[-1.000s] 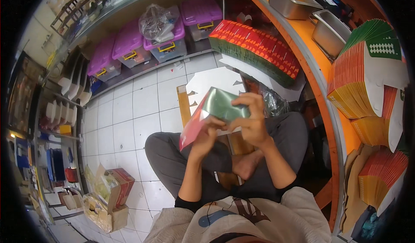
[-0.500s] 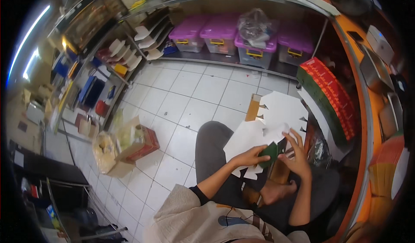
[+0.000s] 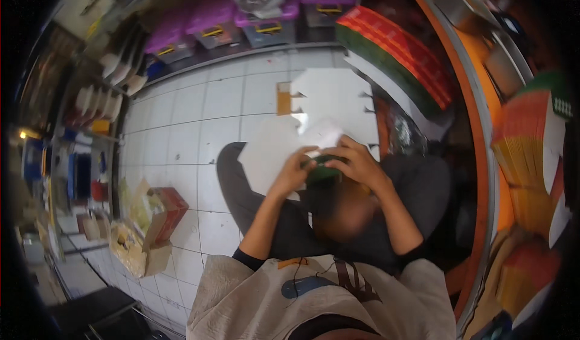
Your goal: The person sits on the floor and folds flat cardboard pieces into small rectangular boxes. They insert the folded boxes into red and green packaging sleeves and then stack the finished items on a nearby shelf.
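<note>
Purple-lidded bins (image 3: 260, 36) line a low shelf (image 3: 232, 51), and an open carton (image 3: 171, 212) sits on white tiles (image 3: 181, 139).

You're in a pale beige-grey top (image 3: 241, 291), blue oval (image 3: 308, 288), brown print (image 3: 353, 275) and orange patch (image 3: 293, 262) showing! Black undersleeves (image 3: 248, 259), dark grey trousers (image 3: 417, 180), left hand (image 3: 295, 174) and right hand (image 3: 361, 163) bare!

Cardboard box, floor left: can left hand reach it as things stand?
Probably not without leaning: the left hand is busy at the green piece, and the left leg lies between hand and box.
</note>
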